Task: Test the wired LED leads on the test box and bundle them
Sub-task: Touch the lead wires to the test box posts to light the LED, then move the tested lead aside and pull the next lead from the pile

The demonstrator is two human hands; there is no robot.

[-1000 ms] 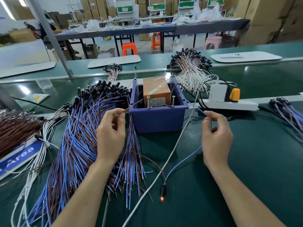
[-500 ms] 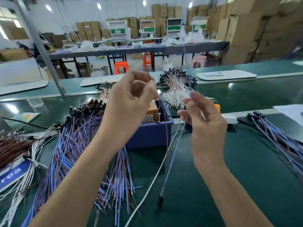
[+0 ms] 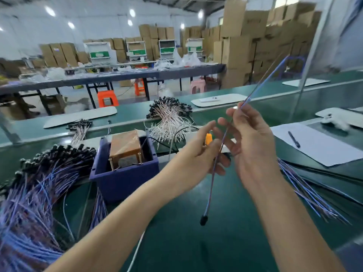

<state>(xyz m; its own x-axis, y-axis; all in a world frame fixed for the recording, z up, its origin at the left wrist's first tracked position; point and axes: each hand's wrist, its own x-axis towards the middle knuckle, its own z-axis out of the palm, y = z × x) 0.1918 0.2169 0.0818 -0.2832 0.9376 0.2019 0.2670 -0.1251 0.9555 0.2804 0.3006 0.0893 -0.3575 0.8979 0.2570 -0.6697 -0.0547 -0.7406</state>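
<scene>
We see bright ceiling lamps [image 3: 132, 12] glaring overhead, motion blur smearing the wire pile [image 3: 29, 203], and edges bowing outward

Single head view, facing forward-down over green bench [image 3: 176, 242], hands close.

Both hands are raised above the green bench [image 3: 225, 232]. The right hand [image 3: 253, 146] pinches one blue-and-red LED lead [image 3: 213, 181], which hangs slanted with its black tip lowest and its bare ends pointing up to the right. The left hand [image 3: 198, 156] sits just beside it, fingers loosely spread (whether they touch the wire is unclear). Behind them stands the blue test box [image 3: 125, 179], with a blurred heap of blue leads [image 3: 35, 203] to its left and a smaller fan of leads [image 3: 310, 191] on the right.
</scene>
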